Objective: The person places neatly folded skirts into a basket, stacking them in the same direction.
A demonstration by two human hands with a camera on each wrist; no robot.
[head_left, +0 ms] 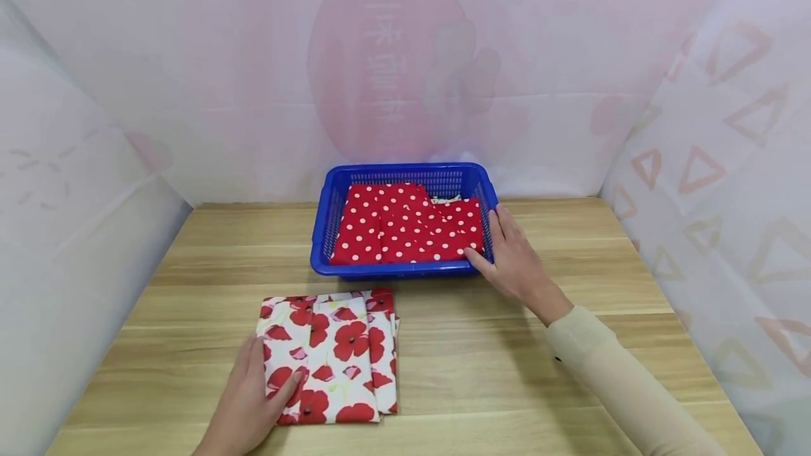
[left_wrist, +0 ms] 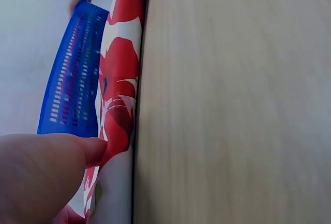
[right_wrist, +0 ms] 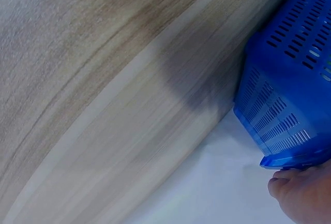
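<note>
In the head view, a folded white cloth with red poppies (head_left: 338, 357) lies on the table at front left. My left hand (head_left: 250, 389) rests at its left edge, fingers straight, the thumb lying over the top. The left wrist view shows that thumb (left_wrist: 46, 167) against the floral fabric (left_wrist: 121, 63). Farther back stands a blue slotted plastic basket (head_left: 393, 271) holding red cloth with white dots (head_left: 399, 227). My right hand (head_left: 516, 259) lies on its right rim, thumb at the front corner beside the dotted cloth. In the right wrist view fingertips (right_wrist: 295, 188) meet the rim.
The wooden table (head_left: 507, 385) is enclosed by pale printed sheets, with a back sheet (head_left: 253, 125) close behind the basket. A patch of light patterned fabric (head_left: 446, 199) shows beneath the red cloth. The basket sits just behind the floral cloth.
</note>
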